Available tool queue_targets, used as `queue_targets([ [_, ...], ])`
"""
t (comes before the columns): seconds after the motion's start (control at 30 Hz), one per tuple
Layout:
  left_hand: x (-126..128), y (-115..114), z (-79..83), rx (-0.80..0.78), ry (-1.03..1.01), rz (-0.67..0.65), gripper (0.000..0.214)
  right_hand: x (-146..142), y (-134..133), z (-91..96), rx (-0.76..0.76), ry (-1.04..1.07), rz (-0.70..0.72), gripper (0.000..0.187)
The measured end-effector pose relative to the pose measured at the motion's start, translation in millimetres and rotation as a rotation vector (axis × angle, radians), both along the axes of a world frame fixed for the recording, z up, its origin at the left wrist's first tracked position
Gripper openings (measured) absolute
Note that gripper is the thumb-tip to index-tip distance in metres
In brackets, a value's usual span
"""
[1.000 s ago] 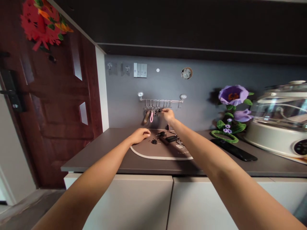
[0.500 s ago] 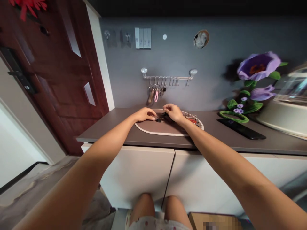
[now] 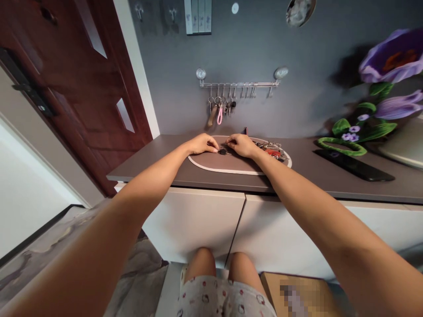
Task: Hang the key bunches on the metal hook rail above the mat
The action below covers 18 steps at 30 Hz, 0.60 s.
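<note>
The right hand (image 3: 240,145) has come down from the wall rack (image 3: 239,83) to the mat (image 3: 231,168), and both hands have closed in on a small black key (image 3: 223,152). The key lies on the mat's 10 o'clock part, with the left hand (image 3: 203,144) at its 9 o'clock and the right at its 3 o'clock. Both sets of fingers are curled, with the tips at the key. Whether they pinch it cannot be told. A heap of keys (image 3: 272,152) lies at the mat's 2 o'clock edge.

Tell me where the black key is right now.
In the head view, the black key lies on the oval mat, between the left hand and right hand.
</note>
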State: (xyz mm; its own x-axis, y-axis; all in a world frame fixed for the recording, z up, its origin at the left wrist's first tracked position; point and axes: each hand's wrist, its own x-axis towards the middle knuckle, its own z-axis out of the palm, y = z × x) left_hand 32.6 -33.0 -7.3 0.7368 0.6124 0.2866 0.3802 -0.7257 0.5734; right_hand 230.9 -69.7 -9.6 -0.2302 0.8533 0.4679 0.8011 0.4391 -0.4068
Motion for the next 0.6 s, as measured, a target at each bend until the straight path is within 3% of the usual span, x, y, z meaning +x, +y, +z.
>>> queue_targets([
  [0.33,4,1,-1.7,-0.084,-0.136,0.04,0.019,-3,-3,3.7,0.051,-0.206,-0.008,0.02],
  [0.6,10,1,-5.7,-0.405,-0.423,0.039,0.018,-6,-7,7.5,0.078,-0.212,0.024,0.02],
])
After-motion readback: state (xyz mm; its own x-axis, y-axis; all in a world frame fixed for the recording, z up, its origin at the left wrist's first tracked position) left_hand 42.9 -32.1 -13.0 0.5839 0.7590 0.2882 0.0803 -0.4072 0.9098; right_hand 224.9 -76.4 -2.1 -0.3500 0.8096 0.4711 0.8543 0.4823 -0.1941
